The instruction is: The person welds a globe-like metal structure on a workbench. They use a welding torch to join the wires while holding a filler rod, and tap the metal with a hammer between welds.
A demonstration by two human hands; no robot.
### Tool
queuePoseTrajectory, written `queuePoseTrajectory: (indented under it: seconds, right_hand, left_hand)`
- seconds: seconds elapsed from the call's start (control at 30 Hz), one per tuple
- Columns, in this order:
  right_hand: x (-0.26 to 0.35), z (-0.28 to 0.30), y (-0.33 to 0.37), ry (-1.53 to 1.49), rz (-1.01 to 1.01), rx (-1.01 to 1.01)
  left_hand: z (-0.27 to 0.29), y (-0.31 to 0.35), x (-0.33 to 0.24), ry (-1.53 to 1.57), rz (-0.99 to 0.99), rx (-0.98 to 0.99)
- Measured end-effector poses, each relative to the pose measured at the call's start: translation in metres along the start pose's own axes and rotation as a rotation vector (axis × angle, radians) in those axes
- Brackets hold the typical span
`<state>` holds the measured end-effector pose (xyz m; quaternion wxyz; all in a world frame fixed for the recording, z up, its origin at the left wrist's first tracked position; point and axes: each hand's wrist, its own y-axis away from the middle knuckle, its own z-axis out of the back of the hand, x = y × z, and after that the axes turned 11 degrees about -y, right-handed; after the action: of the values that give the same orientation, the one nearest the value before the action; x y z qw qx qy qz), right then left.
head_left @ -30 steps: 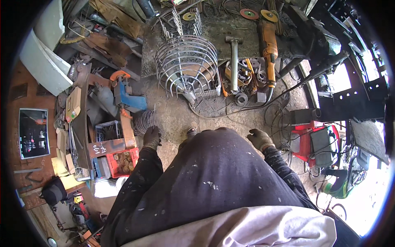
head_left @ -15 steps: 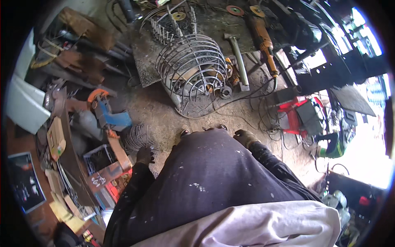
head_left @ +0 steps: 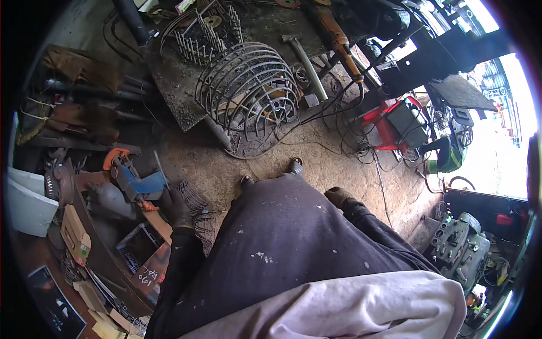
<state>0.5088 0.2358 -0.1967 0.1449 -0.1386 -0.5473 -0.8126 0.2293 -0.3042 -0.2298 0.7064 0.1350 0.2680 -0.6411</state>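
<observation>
My left hand [head_left: 177, 210], in a dark glove, reaches out at the left beside a blue and orange metal tool [head_left: 141, 183] that looks like a vise. From its fingertips a thin grey metal rod [head_left: 160, 167] slants up, apparently gripped; the dark glove hides the exact hold. My gloved right hand [head_left: 339, 196] hangs at my right side above the floor, fingers curled, nothing visible in it. Ahead stands a rounded cage of bent metal rods [head_left: 248, 85] at the edge of a dark metal worktable [head_left: 164, 85]. Coiled wire [head_left: 193, 199] lies beside my left hand.
A hammer-shaped metal tool [head_left: 305, 66] and an orange angle grinder [head_left: 336, 39] lie at the worktable. Cables trail over the floor [head_left: 322, 164] towards a red and grey machine [head_left: 398, 125]. A cluttered bench [head_left: 104, 237] runs along the left; a grey-green machine [head_left: 460, 251] stands at the right.
My view has turned right and my feet have shifted. My left hand has moved out to the left beside the blue tool, and a thin rod now shows at its fingertips. My right hand stays low.
</observation>
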Motion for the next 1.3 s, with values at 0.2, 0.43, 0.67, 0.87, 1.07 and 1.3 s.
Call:
queuePoseTrajectory:
  seconds: [0.2,0.43,0.67,0.87,1.07,1.3]
  right_hand:
    - [-0.011,-0.005,0.019,0.421,0.160,0.071]
    - [0.040,-0.017,0.005,-0.218,0.053,-0.046]
    - [0.041,-0.016,-0.003,-0.264,0.073,-0.064]
    - [-0.006,-0.008,-0.001,-0.090,-0.003,-0.084]
    - [-0.018,-0.005,-0.002,0.004,-0.023,-0.064]
    - [0.028,-0.015,0.002,-0.083,0.000,-0.090]
  left_hand:
    - [0.086,-0.080,-0.168,0.526,0.348,0.070]
    - [0.101,-0.136,-0.245,0.355,-0.089,0.160]
    - [0.064,-0.142,-0.240,0.657,0.050,0.458]
    - [0.057,-0.135,-0.249,0.610,0.038,0.547]
    - [0.045,-0.135,-0.237,0.639,0.041,0.509]
    - [0.047,-0.128,-0.237,0.599,0.013,0.436]
